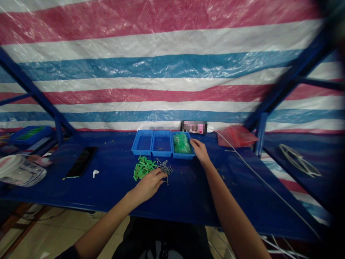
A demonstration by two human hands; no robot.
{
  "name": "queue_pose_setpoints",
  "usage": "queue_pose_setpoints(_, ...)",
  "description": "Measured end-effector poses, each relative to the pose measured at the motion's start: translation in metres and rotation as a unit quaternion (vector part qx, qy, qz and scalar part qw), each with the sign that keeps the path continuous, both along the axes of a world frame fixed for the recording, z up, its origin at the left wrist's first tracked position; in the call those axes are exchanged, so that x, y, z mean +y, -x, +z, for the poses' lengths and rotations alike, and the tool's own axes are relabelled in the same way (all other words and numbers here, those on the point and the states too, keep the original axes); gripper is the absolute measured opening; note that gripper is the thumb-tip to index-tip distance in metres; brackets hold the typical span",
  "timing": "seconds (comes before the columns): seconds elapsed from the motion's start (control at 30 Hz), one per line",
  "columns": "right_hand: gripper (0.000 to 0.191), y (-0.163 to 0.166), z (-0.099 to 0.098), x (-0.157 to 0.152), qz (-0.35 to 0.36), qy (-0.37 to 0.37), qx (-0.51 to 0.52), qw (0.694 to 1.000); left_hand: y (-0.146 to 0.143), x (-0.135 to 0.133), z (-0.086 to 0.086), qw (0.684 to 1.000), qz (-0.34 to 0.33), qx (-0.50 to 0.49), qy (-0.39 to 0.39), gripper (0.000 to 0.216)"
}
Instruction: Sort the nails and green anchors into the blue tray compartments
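Blue tabletop (107, 194), striped sheeting (161, 66), curled left hand (152, 182) at screws (164, 166), curled right hand (198, 149) at tray (183, 156), grips unclear

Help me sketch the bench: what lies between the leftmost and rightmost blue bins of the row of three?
In the head view, the middle blue bin, with a few thin metal pieces in it, stands between the leftmost bin and the rightmost bin.

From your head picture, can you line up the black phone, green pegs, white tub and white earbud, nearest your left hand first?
1. Green pegs: just beyond the left hand.
2. White earbud: to its left.
3. Black phone: farther left.
4. White tub: far left.
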State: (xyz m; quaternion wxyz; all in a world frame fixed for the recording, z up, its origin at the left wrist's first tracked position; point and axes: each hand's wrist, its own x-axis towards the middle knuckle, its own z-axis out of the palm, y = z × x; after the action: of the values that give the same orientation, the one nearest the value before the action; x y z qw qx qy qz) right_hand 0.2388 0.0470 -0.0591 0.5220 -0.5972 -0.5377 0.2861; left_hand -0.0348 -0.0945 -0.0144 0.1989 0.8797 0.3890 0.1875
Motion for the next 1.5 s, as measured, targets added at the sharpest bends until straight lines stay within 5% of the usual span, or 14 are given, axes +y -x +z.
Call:
queue_pose_setpoints(0.57,0.042,0.000,0.000,0.001,0.004,-0.004,-0.019,1.000,-0.033,0.011,0.018,0.979,-0.043,0.124,-0.155,0.023)
queue_pose_setpoints(0.83,0.041,-0.002,-0.003,0.003,-0.001,-0.004,-0.016,1.000,-0.070,0.012,0.006,0.970,-0.041,0.160,-0.176,0.018)
queue_pose_setpoints(1.1,0.040,-0.001,-0.001,0.002,0.002,-0.008,-0.011,1.000,-0.069,0.016,0.002,0.975,-0.034,0.161,-0.149,0.018)
queue_pose_setpoints(1.3,0.041,-0.001,-0.001,0.002,0.003,-0.003,-0.012,1.000,-0.049,0.045,0.027,0.996,-0.031,-0.005,-0.082,0.017)
queue_pose_setpoints(1.5,0.042,-0.001,-0.002,0.002,-0.003,0.003,-0.003,1.000,-0.008,0.087,0.041,0.974,0.122,-0.181,-0.067,0.014)
